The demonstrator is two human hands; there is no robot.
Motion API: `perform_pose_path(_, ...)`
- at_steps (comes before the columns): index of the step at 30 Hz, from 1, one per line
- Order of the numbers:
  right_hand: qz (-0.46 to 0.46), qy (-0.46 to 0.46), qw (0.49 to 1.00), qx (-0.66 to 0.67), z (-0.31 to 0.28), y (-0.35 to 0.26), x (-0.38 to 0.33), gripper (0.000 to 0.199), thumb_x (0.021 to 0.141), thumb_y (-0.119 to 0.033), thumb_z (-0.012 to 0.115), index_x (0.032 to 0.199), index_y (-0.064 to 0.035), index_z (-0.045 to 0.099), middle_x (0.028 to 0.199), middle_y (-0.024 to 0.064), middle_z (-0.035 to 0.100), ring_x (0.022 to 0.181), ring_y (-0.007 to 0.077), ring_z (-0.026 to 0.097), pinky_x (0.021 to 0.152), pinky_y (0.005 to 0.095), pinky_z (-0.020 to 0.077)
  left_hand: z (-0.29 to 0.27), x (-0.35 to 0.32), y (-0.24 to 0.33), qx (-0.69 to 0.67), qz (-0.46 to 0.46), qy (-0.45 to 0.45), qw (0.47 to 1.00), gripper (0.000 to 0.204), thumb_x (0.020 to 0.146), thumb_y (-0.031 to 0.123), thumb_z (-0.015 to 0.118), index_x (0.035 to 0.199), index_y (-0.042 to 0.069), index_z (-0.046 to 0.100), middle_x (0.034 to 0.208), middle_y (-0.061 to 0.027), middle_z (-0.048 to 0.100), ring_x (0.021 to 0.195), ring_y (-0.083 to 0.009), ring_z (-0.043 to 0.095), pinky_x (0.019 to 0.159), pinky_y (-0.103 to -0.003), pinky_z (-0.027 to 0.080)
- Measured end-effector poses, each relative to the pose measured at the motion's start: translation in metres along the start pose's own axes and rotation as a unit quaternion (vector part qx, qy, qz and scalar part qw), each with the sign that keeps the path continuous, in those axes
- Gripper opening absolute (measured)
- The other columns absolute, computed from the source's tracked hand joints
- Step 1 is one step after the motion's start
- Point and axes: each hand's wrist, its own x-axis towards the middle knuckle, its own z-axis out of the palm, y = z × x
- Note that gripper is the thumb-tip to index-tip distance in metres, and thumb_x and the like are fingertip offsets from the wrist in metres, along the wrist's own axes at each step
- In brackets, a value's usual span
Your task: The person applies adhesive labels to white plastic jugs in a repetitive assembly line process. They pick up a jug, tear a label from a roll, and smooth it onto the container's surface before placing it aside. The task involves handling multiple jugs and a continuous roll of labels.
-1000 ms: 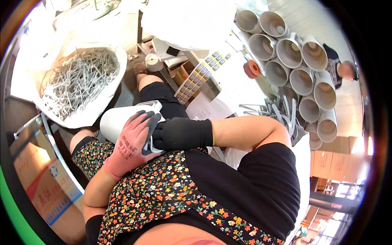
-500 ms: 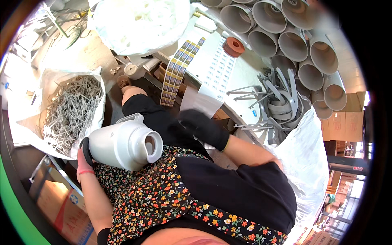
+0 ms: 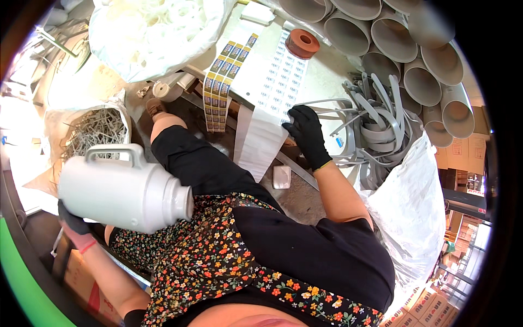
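Note:
A light grey thermos jug body (image 3: 128, 191) with a side handle lies tilted over my left thigh, its round mouth toward the right. My left hand (image 3: 74, 222), in a black and pink glove, grips it from below near its base; part of the fingers is hidden behind the jug. In a black glove, my right hand (image 3: 309, 136) is at the right edge of a white sheet of small printed labels (image 3: 280, 76), thumb and fingertips closing on that edge. Whether a single label is between them is too small to see. The sheet's lower end hangs off the table.
A strip of gold and black stickers (image 3: 222, 82) hangs over the table edge, left of the label sheet. Nearby are a brown tape roll (image 3: 302, 43), grey plastic straps (image 3: 381, 128) and stacked grey cylinders (image 3: 395, 38). Sacks hold metal pieces (image 3: 98, 133) and white rings (image 3: 163, 27).
My right hand has moved from over my lap up to the label sheet. The jug has shifted left and turned, with its handle now uppermost; my left hand moved with it.

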Motion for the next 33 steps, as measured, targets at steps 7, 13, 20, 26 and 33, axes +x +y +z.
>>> perform_pose_path(7, 0.012, 0.031, 0.999, 0.026, 0.011, 0.0, -0.003, 0.018, 0.074, -0.011, 0.073, 0.088, -0.0032, 0.063, 0.104, 0.0133, 0.062, 0.106, 0.0322, 0.055, 0.092, 0.042, 0.0454, -0.031, 0.032, 0.075, 0.04, 0.1, -0.121, 0.987, 0.036, 0.101, 0.022, 0.038, 0.121, -0.003, 0.055, 0.113, -0.0127, 0.063, 0.099, -0.0183, 0.061, 0.085, -0.03, 0.051)
perform_pose_path(13, 0.001, 0.041, 0.999, -0.014, -0.005, -0.036, -0.003, 0.011, 0.078, -0.008, 0.067, 0.087, -0.0036, 0.062, 0.099, 0.0146, 0.063, 0.1, 0.033, 0.057, 0.086, 0.0428, 0.0458, -0.009, 0.024, 0.028, -0.08, 0.08, -0.055, 0.992, 0.04, 0.103, 0.025, 0.038, 0.126, -0.003, 0.053, 0.123, -0.0138, 0.059, 0.108, -0.022, 0.058, 0.097, -0.034, 0.046)
perform_pose_path(20, -0.077, -0.156, 0.907, 0.383, -0.018, -0.216, 0.116, 0.013, 0.087, -0.012, 0.065, 0.095, -0.0014, 0.064, 0.082, 0.0055, 0.063, 0.074, 0.0142, 0.057, 0.069, 0.0279, 0.0466, 0.028, 0.003, 0.04, -0.055, 0.248, -0.084, 0.964, 0.035, 0.101, 0.018, 0.043, 0.129, -0.002, 0.051, 0.125, -0.0126, 0.057, 0.112, -0.0196, 0.057, 0.098, -0.032, 0.047)
perform_pose_path(26, -0.181, -0.413, 0.728, 0.516, 0.005, -0.371, 0.186, 0.01, 0.087, -0.006, 0.065, 0.095, -0.0019, 0.063, 0.087, 0.0003, 0.063, 0.082, 0.0087, 0.057, 0.076, 0.0244, 0.0463, 0.027, -0.044, 0.102, -0.252, 0.161, -0.048, 0.953, 0.022, 0.096, 0.015, 0.053, 0.107, -0.002, 0.06, 0.097, -0.0081, 0.065, 0.087, -0.0162, 0.064, 0.077, -0.028, 0.053)
perform_pose_path(33, -0.211, -0.465, 0.662, 0.549, 0.041, -0.417, 0.176, 0.013, 0.083, -0.007, 0.071, 0.092, -0.0033, 0.062, 0.082, -0.0018, 0.06, 0.081, 0.0075, 0.055, 0.075, 0.024, 0.0467, -0.013, -0.053, 0.078, -0.19, 0.202, 0.0, 0.961, 0.023, 0.099, 0.018, 0.049, 0.1, -0.002, 0.061, 0.091, -0.0068, 0.063, 0.081, -0.0151, 0.061, 0.071, -0.027, 0.051)
